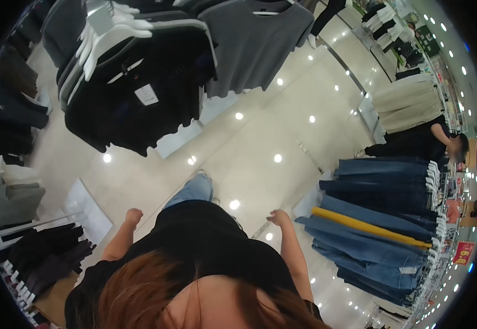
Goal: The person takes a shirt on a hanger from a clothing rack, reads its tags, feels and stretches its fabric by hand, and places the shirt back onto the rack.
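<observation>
My left hand [134, 215] hangs beside my body with its fingers curled in, and nothing shows in it. On the other side, my right hand [277, 217] is held away from my hip, fingers loosely bent and slightly apart, holding nothing. Ahead and to the left, black tops [167, 93] with a white tag hang on white hangers, next to a grey T-shirt [255, 44]. To the right of my right hand, blue jeans [370, 211] hang in a row, with one yellow garment [370, 226] among them. Neither hand touches any clothing.
Glossy floor tiles [260, 131] run between the racks. A white base plate [85, 211] and dark garments [46, 247] are at the left. Beyond the jeans, a person in dark clothes [413, 143] is near beige trousers [408, 104]. A red price sign [463, 253] is at far right.
</observation>
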Action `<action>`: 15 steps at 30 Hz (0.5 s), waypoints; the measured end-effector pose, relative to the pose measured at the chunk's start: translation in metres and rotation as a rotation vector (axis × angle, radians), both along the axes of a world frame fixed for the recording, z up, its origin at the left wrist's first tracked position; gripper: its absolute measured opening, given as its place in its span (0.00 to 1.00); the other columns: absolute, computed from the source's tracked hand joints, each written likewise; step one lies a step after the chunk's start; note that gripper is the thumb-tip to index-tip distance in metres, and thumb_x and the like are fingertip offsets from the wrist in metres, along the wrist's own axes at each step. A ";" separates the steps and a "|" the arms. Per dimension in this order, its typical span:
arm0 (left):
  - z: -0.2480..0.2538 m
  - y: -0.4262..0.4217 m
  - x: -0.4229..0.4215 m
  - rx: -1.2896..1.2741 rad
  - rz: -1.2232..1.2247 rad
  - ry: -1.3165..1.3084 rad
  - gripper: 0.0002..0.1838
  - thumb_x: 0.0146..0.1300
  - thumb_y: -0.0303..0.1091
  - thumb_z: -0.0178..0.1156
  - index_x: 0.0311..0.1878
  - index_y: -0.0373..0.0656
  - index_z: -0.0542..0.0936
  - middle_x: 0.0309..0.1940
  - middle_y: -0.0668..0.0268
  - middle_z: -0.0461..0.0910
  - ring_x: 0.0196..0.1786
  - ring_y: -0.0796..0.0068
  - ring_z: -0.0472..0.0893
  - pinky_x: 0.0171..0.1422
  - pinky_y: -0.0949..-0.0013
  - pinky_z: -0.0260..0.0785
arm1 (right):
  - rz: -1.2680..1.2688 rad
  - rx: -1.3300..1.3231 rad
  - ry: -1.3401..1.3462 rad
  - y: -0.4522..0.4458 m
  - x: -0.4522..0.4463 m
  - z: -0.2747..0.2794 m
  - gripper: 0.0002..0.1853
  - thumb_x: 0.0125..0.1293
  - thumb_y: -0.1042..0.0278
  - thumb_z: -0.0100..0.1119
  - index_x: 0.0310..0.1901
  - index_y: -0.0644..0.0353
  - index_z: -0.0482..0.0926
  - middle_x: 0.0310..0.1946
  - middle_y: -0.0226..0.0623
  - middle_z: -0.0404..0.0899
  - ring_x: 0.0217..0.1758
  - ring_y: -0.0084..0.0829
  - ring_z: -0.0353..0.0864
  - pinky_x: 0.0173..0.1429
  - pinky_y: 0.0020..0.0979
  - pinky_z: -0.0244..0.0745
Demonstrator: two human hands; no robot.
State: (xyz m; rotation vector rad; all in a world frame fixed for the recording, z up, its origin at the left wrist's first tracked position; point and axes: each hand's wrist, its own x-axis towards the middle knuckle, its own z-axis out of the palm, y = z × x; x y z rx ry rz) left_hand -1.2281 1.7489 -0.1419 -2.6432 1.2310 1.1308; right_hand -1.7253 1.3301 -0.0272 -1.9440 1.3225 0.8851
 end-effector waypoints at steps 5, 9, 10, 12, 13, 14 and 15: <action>0.019 -0.019 -0.025 0.060 -0.277 -0.126 0.11 0.45 0.30 0.60 0.33 0.35 0.79 0.30 0.56 0.80 0.34 0.64 0.78 0.37 0.61 0.69 | 0.017 -0.045 -0.067 -0.090 0.083 0.001 0.27 0.48 0.52 0.60 0.53 0.49 0.74 0.53 0.35 0.73 0.56 0.38 0.71 0.56 0.43 0.68; 0.000 -0.076 -0.044 0.375 0.275 0.100 0.15 0.50 0.32 0.60 0.42 0.38 0.78 0.45 0.58 0.78 0.46 0.65 0.78 0.48 0.66 0.70 | 0.088 -0.136 -0.152 -0.132 0.126 0.006 0.27 0.47 0.52 0.64 0.52 0.47 0.74 0.47 0.37 0.77 0.51 0.38 0.75 0.53 0.39 0.70; -0.003 -0.098 -0.048 0.408 0.245 0.113 0.14 0.50 0.32 0.59 0.42 0.40 0.79 0.46 0.60 0.78 0.47 0.66 0.77 0.50 0.68 0.70 | 0.089 -0.152 -0.156 -0.140 0.127 0.007 0.28 0.47 0.52 0.64 0.52 0.47 0.74 0.47 0.37 0.77 0.52 0.38 0.75 0.53 0.39 0.70; -0.001 -0.154 -0.052 0.529 -0.081 0.066 0.14 0.51 0.30 0.58 0.43 0.43 0.79 0.47 0.64 0.77 0.49 0.68 0.77 0.53 0.70 0.69 | 0.150 -0.155 -0.094 -0.166 0.118 0.025 0.28 0.46 0.53 0.65 0.52 0.47 0.74 0.47 0.36 0.77 0.52 0.39 0.75 0.53 0.40 0.70; -0.007 -0.175 -0.052 0.610 -0.378 0.002 0.13 0.51 0.29 0.58 0.43 0.45 0.79 0.48 0.66 0.77 0.50 0.69 0.77 0.54 0.71 0.69 | 0.208 -0.138 -0.031 -0.177 0.110 0.041 0.27 0.46 0.53 0.65 0.51 0.47 0.75 0.46 0.37 0.77 0.51 0.39 0.75 0.52 0.41 0.70; -0.035 -0.199 -0.041 0.501 -0.429 0.005 0.11 0.53 0.35 0.56 0.40 0.46 0.81 0.42 0.64 0.79 0.47 0.64 0.78 0.49 0.65 0.70 | 0.265 -0.121 0.031 -0.191 0.102 0.049 0.27 0.45 0.54 0.66 0.50 0.48 0.76 0.46 0.37 0.78 0.51 0.40 0.75 0.52 0.41 0.71; -0.070 -0.222 -0.026 0.391 -0.477 0.002 0.13 0.55 0.42 0.53 0.36 0.48 0.82 0.37 0.63 0.81 0.45 0.60 0.79 0.44 0.60 0.72 | 0.355 -0.059 0.180 -0.210 0.091 0.051 0.24 0.46 0.56 0.65 0.48 0.49 0.77 0.47 0.37 0.77 0.52 0.39 0.75 0.53 0.44 0.69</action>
